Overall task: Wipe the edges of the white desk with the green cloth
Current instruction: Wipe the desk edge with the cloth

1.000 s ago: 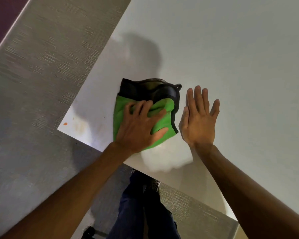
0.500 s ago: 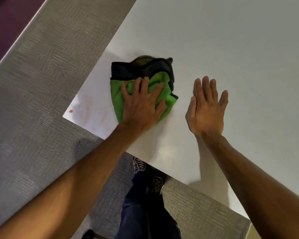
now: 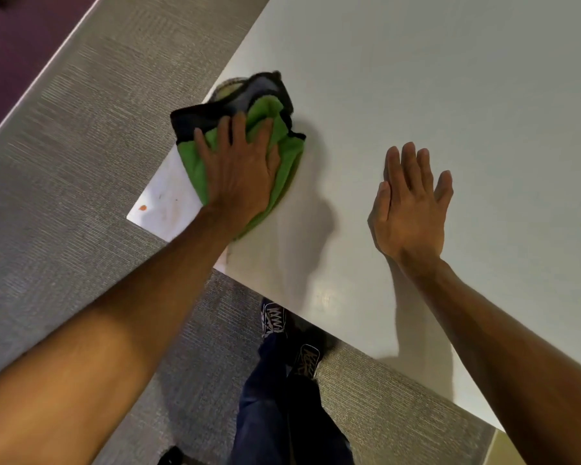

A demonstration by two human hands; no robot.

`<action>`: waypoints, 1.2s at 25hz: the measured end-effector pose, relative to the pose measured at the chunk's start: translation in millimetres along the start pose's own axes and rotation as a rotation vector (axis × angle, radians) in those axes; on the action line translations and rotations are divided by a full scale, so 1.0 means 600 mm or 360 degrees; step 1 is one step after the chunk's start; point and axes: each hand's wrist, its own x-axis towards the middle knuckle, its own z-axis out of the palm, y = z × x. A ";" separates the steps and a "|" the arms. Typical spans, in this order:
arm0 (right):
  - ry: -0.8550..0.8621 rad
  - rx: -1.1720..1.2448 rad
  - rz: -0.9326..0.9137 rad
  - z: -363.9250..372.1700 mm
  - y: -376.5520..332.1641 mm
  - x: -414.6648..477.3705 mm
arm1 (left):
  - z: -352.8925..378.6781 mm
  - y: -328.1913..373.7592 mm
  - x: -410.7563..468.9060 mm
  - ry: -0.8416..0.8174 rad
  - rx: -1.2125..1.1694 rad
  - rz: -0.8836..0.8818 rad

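Green cloth (image 3: 284, 162) has slid farther up the white desk (image 3: 433, 78) along its left edge under our left hand (image 3: 240, 176), fingers spread flat, while our right hand (image 3: 411, 209) rests open, leaving the stained corner behind our fingertips unwiped.

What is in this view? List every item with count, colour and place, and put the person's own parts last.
desk: one, white, fills the upper right.
cloth: one, green with a black border, on the desk by its left edge.
orange spot: one, at the desk's near left corner.
carpet: grey, left of and below the desk.
purple floor strip: top left.
shoes: two, dark, below the desk's near edge.
hands: left hand pressing flat on the cloth; right hand flat on the bare desk.
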 end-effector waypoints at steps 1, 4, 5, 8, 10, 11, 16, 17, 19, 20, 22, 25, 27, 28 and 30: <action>-0.0001 -0.0004 -0.0002 0.002 0.001 0.000 | 0.001 0.002 0.008 0.0027 0.0012 -0.0041; -0.0036 -0.0016 0.0003 0.000 -0.001 0.001 | -0.005 0.035 -0.029 0.0107 0.0014 0.0121; -0.0045 -0.0035 0.0007 -0.003 -0.001 0.001 | -0.010 0.050 -0.065 0.0120 -0.0001 0.0270; -0.0060 -0.0066 0.0003 -0.013 0.000 -0.001 | -0.019 0.067 -0.170 0.0022 -0.0010 0.0834; -0.0044 -0.0054 0.0004 -0.015 0.001 0.001 | -0.015 0.054 -0.164 0.0017 -0.0036 0.0978; -0.0037 -0.0056 0.0009 -0.014 0.002 0.001 | -0.009 0.046 -0.139 0.0050 -0.0012 0.0894; -0.0014 -0.0003 -0.0001 -0.006 0.000 0.000 | -0.004 0.010 0.057 0.0038 0.0062 0.0032; -0.0014 -0.0003 -0.0003 -0.005 0.001 -0.001 | -0.004 0.014 0.067 0.0037 0.0058 -0.0059; -0.0021 -0.0022 0.0005 -0.005 0.002 -0.001 | -0.008 0.037 0.030 0.0130 0.0045 -0.0019; -0.0033 -0.0023 0.0016 -0.006 0.001 -0.001 | -0.014 0.051 -0.015 0.0161 0.0035 0.0102; -0.0068 -0.0012 0.0038 -0.010 -0.001 -0.002 | -0.023 0.067 -0.121 0.0066 -0.0024 0.0454; -0.0053 -0.0005 0.0051 -0.010 -0.005 -0.003 | -0.017 0.050 -0.119 0.0035 -0.0059 0.0470; -0.0032 -0.0009 0.0027 -0.009 -0.004 -0.001 | -0.009 0.044 -0.026 0.0098 0.0061 0.0096; -0.0026 -0.0008 0.0022 -0.008 -0.003 -0.001 | -0.008 0.038 0.032 0.0088 0.0066 -0.0098; -0.0009 -0.0003 0.0010 -0.008 -0.002 0.000 | -0.017 0.016 0.127 -0.0026 -0.0036 -0.0342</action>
